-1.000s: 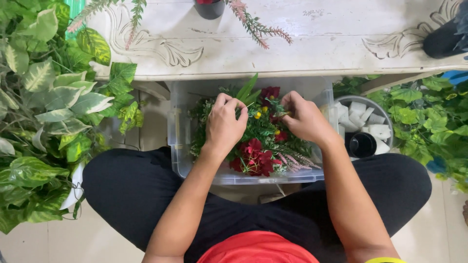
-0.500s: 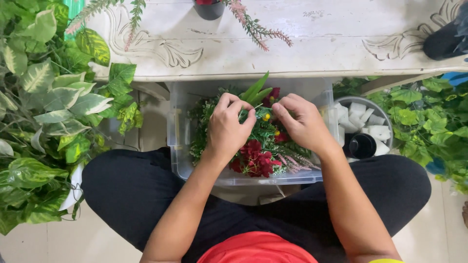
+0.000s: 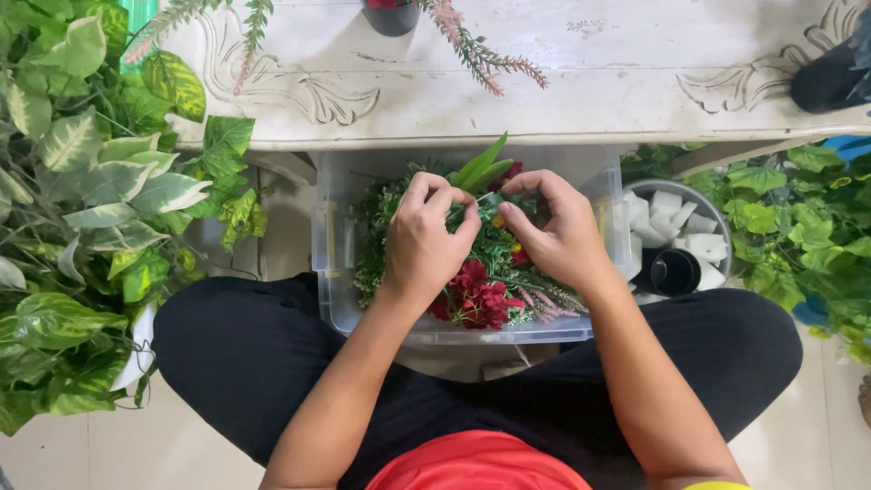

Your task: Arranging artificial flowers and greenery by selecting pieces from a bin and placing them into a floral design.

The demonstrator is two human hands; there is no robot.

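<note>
Left hand (image 3: 432, 238) and right hand (image 3: 555, 229) both pinch green leaf sprig (image 3: 481, 168) above clear bin (image 3: 337, 272) of fake flowers (image 3: 476, 298).

We see a green leafy sprig (image 3: 481, 168) with long pointed leaves, pinched at its stem and angled up toward the bench, above the clear plastic bin (image 3: 334, 263) of red flowers (image 3: 476, 299) and greenery
</note>
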